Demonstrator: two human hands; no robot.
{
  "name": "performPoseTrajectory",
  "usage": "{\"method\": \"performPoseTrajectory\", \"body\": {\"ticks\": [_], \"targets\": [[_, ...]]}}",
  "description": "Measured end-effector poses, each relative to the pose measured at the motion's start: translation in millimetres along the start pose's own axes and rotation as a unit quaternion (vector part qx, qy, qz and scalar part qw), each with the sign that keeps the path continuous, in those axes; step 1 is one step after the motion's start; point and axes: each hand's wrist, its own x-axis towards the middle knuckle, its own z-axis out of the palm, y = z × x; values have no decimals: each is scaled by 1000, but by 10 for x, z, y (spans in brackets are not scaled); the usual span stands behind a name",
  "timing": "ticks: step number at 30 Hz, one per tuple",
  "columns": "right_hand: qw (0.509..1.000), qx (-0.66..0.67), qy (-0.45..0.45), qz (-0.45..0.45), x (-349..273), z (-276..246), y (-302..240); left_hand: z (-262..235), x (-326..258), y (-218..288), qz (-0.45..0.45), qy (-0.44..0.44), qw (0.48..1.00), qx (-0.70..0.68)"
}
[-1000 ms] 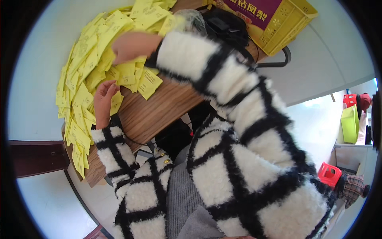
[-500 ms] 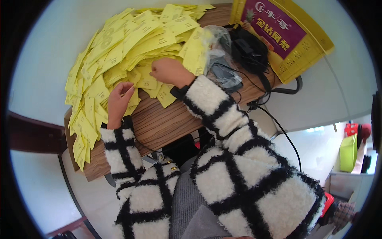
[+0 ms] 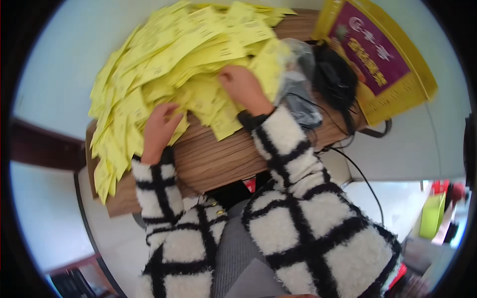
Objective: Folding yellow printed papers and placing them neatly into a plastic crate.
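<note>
A big heap of yellow printed paper slips (image 3: 164, 54) covers the far and left parts of a wood-grain table (image 3: 213, 154). My left hand (image 3: 160, 130) is at the heap's near edge, thumb and fingers slightly apart, with nothing visible between them. Farther in and to the right, my right hand (image 3: 243, 88) is over the slips with its fingers curled closed. Whatever they may hold is hidden from this side. Between both hands, loose slips (image 3: 206, 102) lie in a hollow of the heap, and some reach onto the bare wood.
Right of the heap lie clear plastic bags (image 3: 298, 97) and a black bag (image 3: 335, 74) with cables. A yellow plastic crate (image 3: 397, 107) with a purple label stands at the far right. A black cable (image 3: 367, 181) hangs off the table's right side.
The view has shifted, so the table sits farther right in it. My right hand has moved a little away and right over the slips, widening the gap from my left hand.
</note>
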Motion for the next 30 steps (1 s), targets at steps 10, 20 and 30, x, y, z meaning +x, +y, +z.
{"method": "performPoseTrajectory", "body": {"ticks": [10, 20, 30], "targets": [[999, 40, -18, 29, 31, 3, -154, -129, -166, 380, 79, -3, 944, 319], [995, 53, -65, 62, -214, 478, -543, -481, -521, -193, 9, -42, 938, 343], [992, 79, -88, 42, -342, 656, -755, -505, -705, -285, 87, -16, 915, 393]]}}
